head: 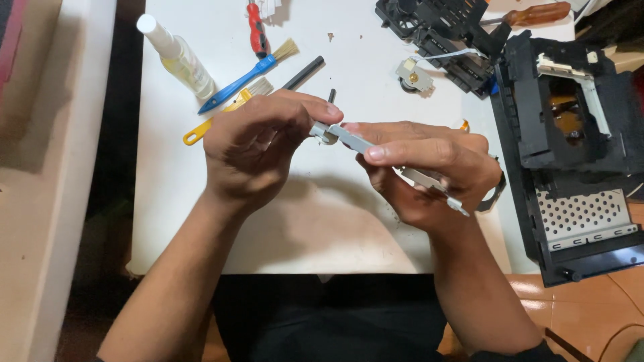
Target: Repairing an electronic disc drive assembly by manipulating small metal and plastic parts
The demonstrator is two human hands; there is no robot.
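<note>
The right hand (429,167) grips a grey metal bracket (392,164) over the white tabletop's (302,214) middle. The left hand (258,144) pinches its far end, brushes (245,77) lying toward the back edge.

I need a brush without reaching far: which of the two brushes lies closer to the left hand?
The yellow-handled brush; its bristles sit right beside the left hand, nearer than the blue-handled brush.

Both bare arms come up from the bottom and meet over the white table (201,221). The left hand (258,144) is curled, its thumb and finger pinched together. The right hand (429,171) sits just beside it — fingers folded (thumb lying flat on top), wrist bent inward.
</note>
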